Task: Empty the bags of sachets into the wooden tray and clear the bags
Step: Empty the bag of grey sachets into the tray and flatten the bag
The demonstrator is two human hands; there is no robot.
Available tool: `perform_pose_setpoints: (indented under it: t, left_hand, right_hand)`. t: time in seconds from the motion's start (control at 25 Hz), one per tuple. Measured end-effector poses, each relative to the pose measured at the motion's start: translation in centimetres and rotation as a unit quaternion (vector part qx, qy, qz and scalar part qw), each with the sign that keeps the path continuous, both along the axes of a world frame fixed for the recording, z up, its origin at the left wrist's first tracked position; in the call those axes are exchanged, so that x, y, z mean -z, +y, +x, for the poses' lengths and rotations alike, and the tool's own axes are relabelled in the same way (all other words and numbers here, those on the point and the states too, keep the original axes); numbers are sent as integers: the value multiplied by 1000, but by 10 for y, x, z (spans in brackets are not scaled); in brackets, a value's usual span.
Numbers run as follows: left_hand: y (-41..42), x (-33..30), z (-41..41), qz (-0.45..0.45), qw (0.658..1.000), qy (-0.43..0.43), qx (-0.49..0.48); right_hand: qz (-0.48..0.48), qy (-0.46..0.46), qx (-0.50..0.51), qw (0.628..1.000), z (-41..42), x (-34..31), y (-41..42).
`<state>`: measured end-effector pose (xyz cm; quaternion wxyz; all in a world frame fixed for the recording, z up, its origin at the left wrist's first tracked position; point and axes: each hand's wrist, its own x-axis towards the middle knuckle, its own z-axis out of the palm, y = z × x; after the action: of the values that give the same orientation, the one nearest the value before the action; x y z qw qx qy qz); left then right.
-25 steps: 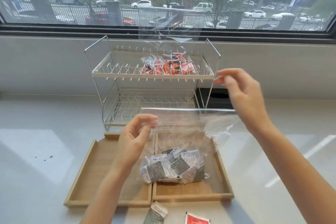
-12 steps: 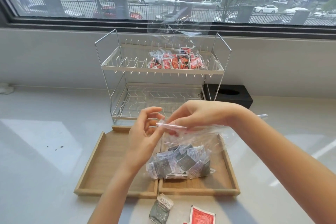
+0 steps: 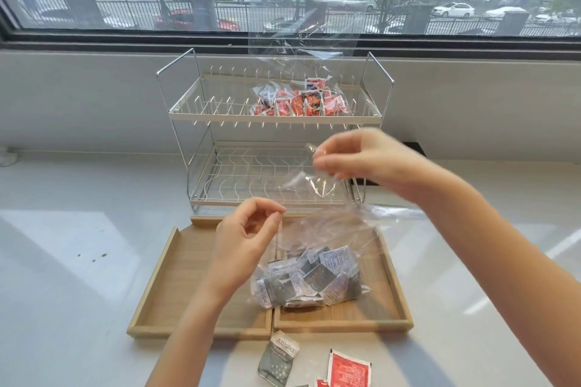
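Clear bag point(image 3: 317, 248) of grey sachets point(image 3: 309, 281) resting in the right compartment of the wooden tray point(image 3: 176, 292), mouth pulled upward. Left hand point(image 3: 248, 239) pinching the bag's near rim between thumb and forefinger; right hand point(image 3: 355, 157) raised above, fingers curled, pinching the far rim. Right fingertips blurred, exact grip hard to read. Second bag of red sachets point(image 3: 298, 100) on the upper shelf of the wire rack point(image 3: 201, 110). Loose grey sachet point(image 3: 278, 358) and red sachet point(image 3: 347, 369) before the tray, the red one cut off by the frame edge.
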<state>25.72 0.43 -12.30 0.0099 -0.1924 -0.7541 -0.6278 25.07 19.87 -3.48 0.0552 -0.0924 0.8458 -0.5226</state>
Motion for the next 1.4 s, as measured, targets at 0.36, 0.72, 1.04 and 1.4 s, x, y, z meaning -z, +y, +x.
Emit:
perform_pose_setpoints:
  t: [0.36, 0.72, 1.04, 1.4]
  left_hand:
    - [-2, -1, -3, 29, 999, 1, -33]
    - [4, -5, -9, 26, 999, 6, -44]
    - [-2, -3, -14, 31, 997, -5, -69]
    - [-4, 3, -22, 54, 993, -23, -103]
  right_hand:
    - [116, -94, -53, 987, 4, 6, 22]
    - [119, 64, 17, 991, 8, -20, 53]
    - [148, 4, 65, 987, 12, -4, 94]
    - [19, 238, 286, 928, 13, 2, 97]
